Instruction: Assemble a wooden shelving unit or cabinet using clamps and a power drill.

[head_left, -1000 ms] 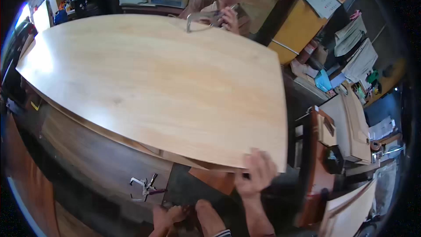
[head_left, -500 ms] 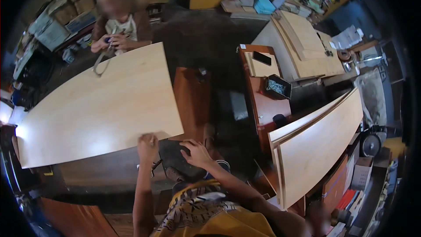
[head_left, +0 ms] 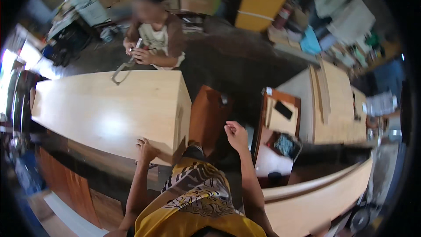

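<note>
My left hand (head_left: 145, 150) on the board (head_left: 109, 107), right hand (head_left: 237, 135) free.

I see my left hand resting flat with fingers spread on the near edge of the pale board, which lies across the counter (head_left: 87, 166). My right hand hangs in the air with loose, open fingers, holding nothing, near a brown stool (head_left: 206, 114). Across the board, another person (head_left: 153, 39) grips a metal clamp (head_left: 125, 68).
</note>
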A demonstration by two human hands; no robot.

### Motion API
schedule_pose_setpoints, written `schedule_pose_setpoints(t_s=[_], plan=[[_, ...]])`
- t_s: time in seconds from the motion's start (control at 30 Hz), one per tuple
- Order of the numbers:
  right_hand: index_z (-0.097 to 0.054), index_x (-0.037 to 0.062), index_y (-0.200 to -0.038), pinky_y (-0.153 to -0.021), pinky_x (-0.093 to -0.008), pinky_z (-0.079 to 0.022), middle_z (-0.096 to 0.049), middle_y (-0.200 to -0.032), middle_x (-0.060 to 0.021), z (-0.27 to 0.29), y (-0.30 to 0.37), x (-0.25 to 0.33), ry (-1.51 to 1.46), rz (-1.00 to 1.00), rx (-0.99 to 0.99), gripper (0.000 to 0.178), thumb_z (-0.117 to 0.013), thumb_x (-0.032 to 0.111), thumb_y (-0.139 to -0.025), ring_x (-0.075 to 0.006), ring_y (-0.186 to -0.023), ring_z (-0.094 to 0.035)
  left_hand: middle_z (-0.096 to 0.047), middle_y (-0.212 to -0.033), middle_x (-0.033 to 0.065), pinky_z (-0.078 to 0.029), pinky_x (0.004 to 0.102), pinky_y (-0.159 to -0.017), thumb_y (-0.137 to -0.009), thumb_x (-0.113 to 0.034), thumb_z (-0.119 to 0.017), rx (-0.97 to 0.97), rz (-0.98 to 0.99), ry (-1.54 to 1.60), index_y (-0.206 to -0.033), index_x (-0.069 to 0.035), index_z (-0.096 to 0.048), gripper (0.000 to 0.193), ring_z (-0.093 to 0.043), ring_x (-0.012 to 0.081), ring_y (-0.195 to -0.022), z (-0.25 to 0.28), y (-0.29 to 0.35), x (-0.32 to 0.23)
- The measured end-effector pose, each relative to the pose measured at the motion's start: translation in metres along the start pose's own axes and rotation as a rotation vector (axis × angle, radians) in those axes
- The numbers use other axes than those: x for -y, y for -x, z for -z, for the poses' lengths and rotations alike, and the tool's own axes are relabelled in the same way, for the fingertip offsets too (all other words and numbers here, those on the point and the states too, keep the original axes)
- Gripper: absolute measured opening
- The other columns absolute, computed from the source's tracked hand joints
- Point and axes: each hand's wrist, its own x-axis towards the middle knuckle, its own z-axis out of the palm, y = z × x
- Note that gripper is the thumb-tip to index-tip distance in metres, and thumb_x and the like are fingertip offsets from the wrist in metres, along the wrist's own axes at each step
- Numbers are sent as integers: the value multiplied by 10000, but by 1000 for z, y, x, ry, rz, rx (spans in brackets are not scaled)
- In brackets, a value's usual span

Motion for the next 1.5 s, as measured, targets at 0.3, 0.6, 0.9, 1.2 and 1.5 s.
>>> schedule_pose_setpoints(t_s=[0.3,0.6,0.9,1.2,1.5], plan=[[-637,18,-996,-685,-333,-502,-668,-832,-125,-141,-245,189,60,612,581,263,-642,229,-838,-252,-746,-656,-387,-1253,434,-281,506,-1060,-684,-474,-726,-6,194,147,-1126,191,-490,833,-371,519,-1221,-28,-32,1],[-633,0,-1009,-688,-328,-489,-672,-821,-122,-321,-412,260,280,749,778,389,-547,365,-905,-177,-744,-631,-302,-1324,439,-214,492,-1105,-700,-490,-723,-133,645,426,-1039,180,-554,770,-293,519,-1276,23,-21,-44],[-602,94,-991,-542,-235,-376,-534,-749,41,-431,-493,233,168,-118,1348,471,-509,544,-885,-73,-625,-481,-473,-1254,308,-331,452,-1038,-793,-246,-685,-597,1060,644,-1258,36,-475,583,-397,432,-1227,40,-53,-111],[-585,47,-945,-584,-286,-452,-559,-831,-44,-458,-523,257,688,41,2160,505,-589,540,-835,-152,-681,-561,-573,-1113,178,-465,366,-833,-799,-102,-628,-948,1503,714,-1156,10,-555,381,-557,316,-1007,28,-157,-304],[-510,89,-974,-589,-310,-472,-522,-842,-37,-463,-523,242,591,-62,2363,384,-587,416,-789,-153,-680,-542,-641,-948,174,-499,350,-793,-801,-84,-623,-773,1616,1028,-1140,14,-570,356,-635,263,-865,7,-196,-394]])
